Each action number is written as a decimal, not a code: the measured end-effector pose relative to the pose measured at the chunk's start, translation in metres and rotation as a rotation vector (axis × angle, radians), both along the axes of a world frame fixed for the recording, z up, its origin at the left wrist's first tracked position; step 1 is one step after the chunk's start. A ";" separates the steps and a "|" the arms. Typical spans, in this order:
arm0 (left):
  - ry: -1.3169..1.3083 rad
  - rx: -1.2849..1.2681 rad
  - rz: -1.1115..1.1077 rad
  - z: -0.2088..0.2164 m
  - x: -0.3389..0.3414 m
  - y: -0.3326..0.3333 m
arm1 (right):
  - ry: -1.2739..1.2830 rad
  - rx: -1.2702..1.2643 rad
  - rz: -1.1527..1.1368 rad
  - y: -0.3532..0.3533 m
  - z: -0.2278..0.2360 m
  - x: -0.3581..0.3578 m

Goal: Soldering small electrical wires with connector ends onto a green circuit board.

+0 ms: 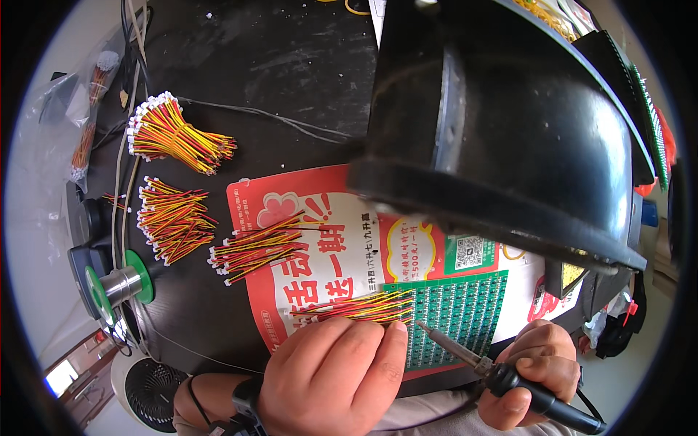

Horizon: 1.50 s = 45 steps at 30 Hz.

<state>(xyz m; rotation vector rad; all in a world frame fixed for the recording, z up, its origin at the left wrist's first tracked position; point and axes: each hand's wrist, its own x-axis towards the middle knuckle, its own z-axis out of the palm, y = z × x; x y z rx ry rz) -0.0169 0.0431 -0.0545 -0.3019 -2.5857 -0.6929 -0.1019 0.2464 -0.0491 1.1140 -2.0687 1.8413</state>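
Observation:
My left hand [334, 374] is closed, knuckles up, with its fingertips pressed down at the left edge of a green circuit board panel [465, 320]. Red, yellow and black wires [356, 309] run along the fingers, their ends lying over that edge; the hand hides the pinch itself. In my right hand [534, 370] is a soldering iron [527, 392] with a black handle. Its tip points left and rests close to the wire ends and my left fingertips; whether it touches them is unclear. The panel lies on a red and white printed sheet [338, 218].
A large black hood [509, 138] overhangs the right side. To the left lie a banded wire bundle [178, 138], a loose pile of wires [174, 221] and another on the sheet [254, 251]. A solder reel [120, 285] stands at the left edge, beside cables.

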 end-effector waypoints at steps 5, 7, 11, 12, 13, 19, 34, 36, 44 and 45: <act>0.121 -0.050 -0.058 -0.006 -0.004 -0.009 | -0.011 0.294 0.097 0.037 0.020 -0.016; 0.134 -0.055 -0.067 -0.010 -0.003 -0.009 | 0.019 0.277 -0.078 0.026 0.013 -0.002; 0.106 -0.034 -0.039 -0.012 -0.002 -0.007 | 0.017 0.254 -0.266 0.004 0.010 0.007; 0.103 -0.036 -0.040 -0.011 -0.002 -0.007 | 0.020 0.247 -0.264 0.003 0.010 0.006; 0.102 -0.034 -0.041 -0.010 -0.002 -0.008 | 0.020 0.244 -0.261 0.003 0.009 0.006; 0.070 -0.017 -0.022 -0.005 -0.001 -0.002 | 0.049 0.311 -0.147 0.017 0.012 0.001; 0.077 -0.004 -0.036 -0.002 -0.006 0.003 | 0.037 -0.023 -0.052 0.005 0.003 0.001; 0.068 -0.022 -0.024 -0.003 -0.003 0.001 | 0.016 -0.035 -0.027 0.000 -0.002 0.001; 0.114 -0.040 -0.046 -0.005 -0.003 -0.003 | 0.005 0.018 -0.033 0.001 0.003 0.002; 0.118 -0.050 -0.052 -0.007 -0.003 -0.004 | -0.009 0.032 -0.034 0.001 0.005 0.002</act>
